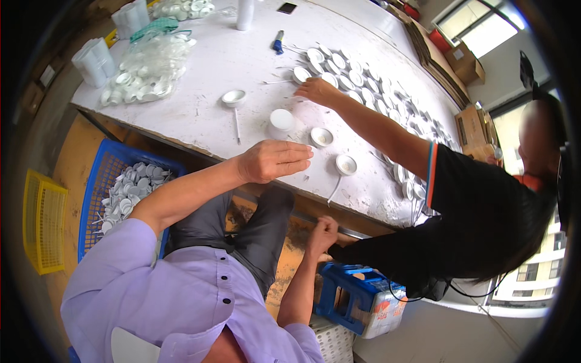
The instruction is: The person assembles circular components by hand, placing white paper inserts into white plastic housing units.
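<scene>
My left hand (pixel 275 161) hovers over the table's near edge, fingers stretched out and nothing seen in them. Just beyond it on the white table stands a short white cylinder (pixel 282 123), with a small white round cup (pixel 321 137) beside it. Right of these lies another white cup with a thin handle (pixel 345 164), and to the left a similar cup (pixel 234 98) with its handle toward me. Low by the table edge, my right hand (pixel 324 233) is closed; whatever its fingers may hold is hidden.
A co-worker's hand (pixel 318 92) reaches over many white handled cups (pixel 369 81). A blue basket (pixel 91 199) of white stemmed discs stands left, near a yellow basket (pixel 45 221). Bagged white parts (pixel 148 69), a utility knife (pixel 278 42) and a blue stool (pixel 339 296) also show.
</scene>
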A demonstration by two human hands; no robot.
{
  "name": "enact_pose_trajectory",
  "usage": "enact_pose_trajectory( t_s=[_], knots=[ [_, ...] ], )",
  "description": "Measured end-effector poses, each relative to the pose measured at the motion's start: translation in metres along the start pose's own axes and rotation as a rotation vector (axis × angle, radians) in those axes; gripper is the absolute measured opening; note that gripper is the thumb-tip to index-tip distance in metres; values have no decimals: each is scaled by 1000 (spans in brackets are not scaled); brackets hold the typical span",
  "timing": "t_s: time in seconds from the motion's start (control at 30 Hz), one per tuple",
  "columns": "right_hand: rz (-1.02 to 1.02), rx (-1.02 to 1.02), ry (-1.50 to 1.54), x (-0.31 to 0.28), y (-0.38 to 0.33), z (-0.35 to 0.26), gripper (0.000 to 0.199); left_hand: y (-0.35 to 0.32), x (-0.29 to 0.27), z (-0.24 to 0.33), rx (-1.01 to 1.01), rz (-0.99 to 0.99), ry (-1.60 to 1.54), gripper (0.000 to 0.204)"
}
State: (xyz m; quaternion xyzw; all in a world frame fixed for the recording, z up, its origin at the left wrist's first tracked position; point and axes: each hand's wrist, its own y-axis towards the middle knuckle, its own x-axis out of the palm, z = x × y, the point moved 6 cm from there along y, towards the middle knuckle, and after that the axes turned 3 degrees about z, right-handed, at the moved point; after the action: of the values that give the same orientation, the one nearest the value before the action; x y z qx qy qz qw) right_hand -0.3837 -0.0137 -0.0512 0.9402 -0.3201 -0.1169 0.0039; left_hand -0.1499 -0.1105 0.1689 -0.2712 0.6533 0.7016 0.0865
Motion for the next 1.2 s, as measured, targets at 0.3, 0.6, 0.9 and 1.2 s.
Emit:
enact_pose_trajectory(
  t_s=[0.3, 0.6, 0.9, 1.2],
  knots=[
    [-498, -540, -346, 40, -67, -70, 34, -5, -44, 14, 20, 79, -6, 18],
    [-106, -774, 14, 56, -36, -227, 37, -10, -45, 32, -141, 101, -322, 21],
    [-131, -803, 23, 60, -47, -219, 30, -20, -40, 30, -480, 61, -586, 25],
    [-87, -893, -78, 54, -55, -221, 30, -23, -29, 33, -585, -4, -554, 22]
  ],
)
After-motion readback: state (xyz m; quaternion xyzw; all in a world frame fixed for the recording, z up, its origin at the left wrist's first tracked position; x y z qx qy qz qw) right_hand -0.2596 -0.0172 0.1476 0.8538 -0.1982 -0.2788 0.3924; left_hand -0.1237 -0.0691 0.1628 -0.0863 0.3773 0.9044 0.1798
